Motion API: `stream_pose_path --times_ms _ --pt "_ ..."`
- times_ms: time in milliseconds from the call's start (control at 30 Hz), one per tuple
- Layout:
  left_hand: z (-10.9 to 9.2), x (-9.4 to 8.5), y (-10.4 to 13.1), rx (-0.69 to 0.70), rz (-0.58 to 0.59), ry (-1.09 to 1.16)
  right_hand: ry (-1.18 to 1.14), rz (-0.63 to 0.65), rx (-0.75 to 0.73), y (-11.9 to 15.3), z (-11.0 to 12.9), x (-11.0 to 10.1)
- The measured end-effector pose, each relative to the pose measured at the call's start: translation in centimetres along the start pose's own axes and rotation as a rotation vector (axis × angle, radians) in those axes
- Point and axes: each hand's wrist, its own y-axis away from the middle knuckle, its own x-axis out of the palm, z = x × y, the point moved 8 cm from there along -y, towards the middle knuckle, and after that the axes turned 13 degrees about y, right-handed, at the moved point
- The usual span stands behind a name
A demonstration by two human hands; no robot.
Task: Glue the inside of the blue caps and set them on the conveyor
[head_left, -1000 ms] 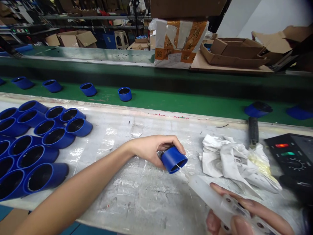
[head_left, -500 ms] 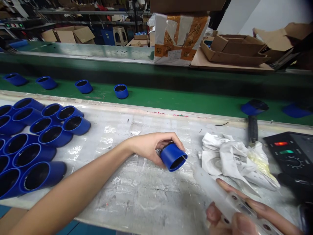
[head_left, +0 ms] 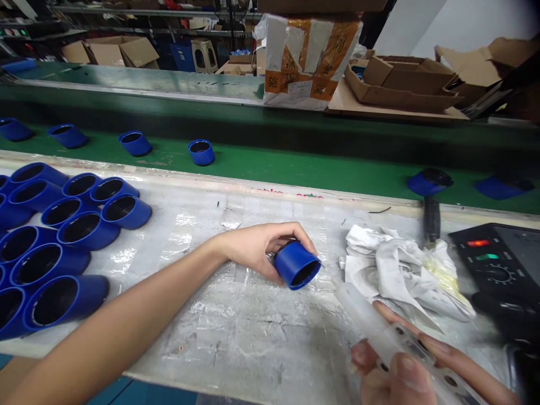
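Note:
My left hand [head_left: 261, 244] is closed round a blue cup-like ring [head_left: 291, 261] above the middle of the table, its dark opening tilted toward the lower right. At the lower right, my right hand [head_left: 413, 365] grips a translucent white dispenser-like tool [head_left: 367, 315] with dark round fittings. The tool's thin tip points at the rim of the blue ring; whether it touches is too fine to tell. Many similar blue rings [head_left: 88, 228] stand packed together on the left of the table.
Crumpled white tissues [head_left: 396, 270] lie right of centre, beside a black control box [head_left: 498, 264] with red and green lights. Behind the table [head_left: 253, 337] runs a green conveyor [head_left: 295, 174] bearing spaced blue rings. A taped box [head_left: 304, 62] and open cartons [head_left: 405, 84] stand beyond.
The view has shifted slightly, moving most things a little left and up in the picture. The blue rings on the conveyor's left have moved slightly further left. Both hands keep their holds.

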Motion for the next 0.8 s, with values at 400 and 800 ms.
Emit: stream_pose_path --times_ms 400,800 --pt "-0.3 0.2 0.0 -0.012 -0.003 0.028 -0.008 -0.052 0.082 0.1 -5.2 -1.3" --pt "-0.6 0.3 -0.1 0.010 0.008 0.043 0.014 -0.066 0.100 1.1 -5.4 -1.6"
